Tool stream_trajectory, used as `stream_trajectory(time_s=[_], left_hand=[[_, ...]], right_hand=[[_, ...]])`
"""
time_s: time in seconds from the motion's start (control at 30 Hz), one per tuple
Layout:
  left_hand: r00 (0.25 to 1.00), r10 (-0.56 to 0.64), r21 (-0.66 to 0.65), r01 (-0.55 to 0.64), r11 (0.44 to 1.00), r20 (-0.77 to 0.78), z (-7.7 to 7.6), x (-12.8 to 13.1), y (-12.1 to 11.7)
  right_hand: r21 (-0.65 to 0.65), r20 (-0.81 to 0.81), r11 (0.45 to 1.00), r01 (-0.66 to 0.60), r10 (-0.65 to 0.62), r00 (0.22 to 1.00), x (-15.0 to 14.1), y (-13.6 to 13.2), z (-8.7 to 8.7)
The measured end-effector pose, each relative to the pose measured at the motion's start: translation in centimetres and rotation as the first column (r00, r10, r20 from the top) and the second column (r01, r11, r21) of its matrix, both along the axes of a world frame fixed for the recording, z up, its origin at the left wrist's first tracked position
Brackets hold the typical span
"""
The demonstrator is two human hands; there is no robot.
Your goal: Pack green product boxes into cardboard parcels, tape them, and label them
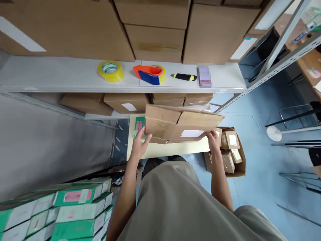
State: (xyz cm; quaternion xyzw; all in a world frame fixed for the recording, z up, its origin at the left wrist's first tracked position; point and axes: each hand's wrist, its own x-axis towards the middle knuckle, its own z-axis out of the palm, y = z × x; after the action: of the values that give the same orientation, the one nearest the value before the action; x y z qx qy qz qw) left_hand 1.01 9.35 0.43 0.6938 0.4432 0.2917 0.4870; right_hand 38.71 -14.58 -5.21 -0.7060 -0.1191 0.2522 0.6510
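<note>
A flattened cardboard box (173, 125) with a white label is held up in front of me, tilted, above a pale yellow board. My left hand (140, 143) grips its left edge, the thumb in front and the fingertips at the edge. At the lower right corner my right hand (212, 138) pinches the cardboard; part of its fingers is hidden behind it. Just behind my left hand, a green box with a pink picture (139, 124) lies on the yellow board (170, 149), partly covered by the cardboard.
On the grey shelf (82, 75) lie a yellow tape roll (110, 71), an orange and blue tape dispenser (149, 74) and a utility knife (184, 77). A carton of small boxes (242, 164) stands on the floor at right. Green and white boxes (75, 214) are stacked at lower left.
</note>
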Motion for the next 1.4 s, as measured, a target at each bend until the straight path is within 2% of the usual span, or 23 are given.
stream_trajectory(time_s=[0.07, 0.17, 0.23, 0.3, 0.43, 0.5, 0.6, 0.7, 0.8, 0.9, 1.03, 1.17, 1.27, 1.4], left_hand=[[0.998, -0.025, -0.036, 0.027, 0.999, 0.053, -1.5, 2.4, 0.7], [0.995, -0.06, -0.104, 0.069, 0.992, 0.083, -3.5, 4.6, 0.6], [0.995, -0.07, -0.141, 0.08, 0.987, 0.076, -4.3, 5.4, 0.1], [0.997, -0.047, -0.16, 0.056, 0.985, 0.058, -4.3, 6.0, -0.6], [0.997, 0.073, -0.166, -0.069, 0.984, 0.022, -2.4, 6.2, -1.5], [0.991, 0.132, -0.143, -0.132, 0.981, -0.01, -0.7, 5.7, -1.8], [0.983, 0.17, -0.124, -0.178, 0.976, -0.073, 2.6, 4.5, -2.9], [0.971, 0.066, -0.108, -0.093, 0.99, -0.23, 5.7, 3.3, -4.4], [0.894, -0.07, -0.055, 0.05, 0.997, -0.444, 7.5, 2.8, -5.4], [0.859, -0.072, 0.004, 0.085, 0.996, -0.506, 8.2, 2.8, -5.1], [0.862, 0.109, 0.168, -0.028, 0.985, -0.495, 8.7, 2.9, -3.0], [0.854, 0.244, 0.271, -0.127, 0.954, -0.46, 8.6, 2.6, -1.1], [0.853, 0.257, 0.269, -0.143, 0.952, -0.455, 7.7, 1.8, -0.6], [0.879, 0.197, 0.174, -0.133, 0.976, -0.433, 6.4, -0.1, -0.8]], right_hand=[[-0.017, 0.078, 1.0, -0.015, 0.017, 0.997, 0.0, 0.2, -0.3], [-0.048, 0.157, 0.998, -0.042, 0.049, 0.986, -0.9, 0.8, -0.4], [-0.071, 0.164, 0.991, -0.11, 0.12, 0.979, -1.9, 1.2, 0.0], [-0.102, 0.152, 0.976, -0.19, 0.204, 0.967, -3.0, 1.3, 0.5], [-0.147, 0.074, 0.957, -0.251, 0.264, 0.962, -4.5, 0.8, 2.5], [-0.169, 0.067, 0.958, -0.232, 0.246, 0.967, -4.5, 0.6, 4.1], [-0.229, 0.159, 0.956, -0.182, 0.221, 0.962, -3.4, 1.0, 7.1], [-0.314, 0.247, 0.931, -0.185, 0.269, 0.931, -2.0, 2.2, 9.8], [-0.44, 0.305, 0.869, -0.226, 0.381, 0.873, -1.2, 3.7, 11.5], [-0.535, 0.404, 0.822, -0.196, 0.453, 0.795, -1.5, 4.7, 12.5], [-0.569, 0.471, 0.808, -0.152, 0.472, 0.745, -3.3, 5.1, 13.4], [-0.606, 0.42, 0.757, -0.245, 0.566, 0.71, -5.5, 5.0, 13.2], [-0.627, 0.359, 0.719, -0.3, 0.608, 0.708, -6.4, 5.5, 12.3], [-0.62, 0.413, 0.743, -0.251, 0.581, 0.702, -6.2, 7.7, 11.5]])
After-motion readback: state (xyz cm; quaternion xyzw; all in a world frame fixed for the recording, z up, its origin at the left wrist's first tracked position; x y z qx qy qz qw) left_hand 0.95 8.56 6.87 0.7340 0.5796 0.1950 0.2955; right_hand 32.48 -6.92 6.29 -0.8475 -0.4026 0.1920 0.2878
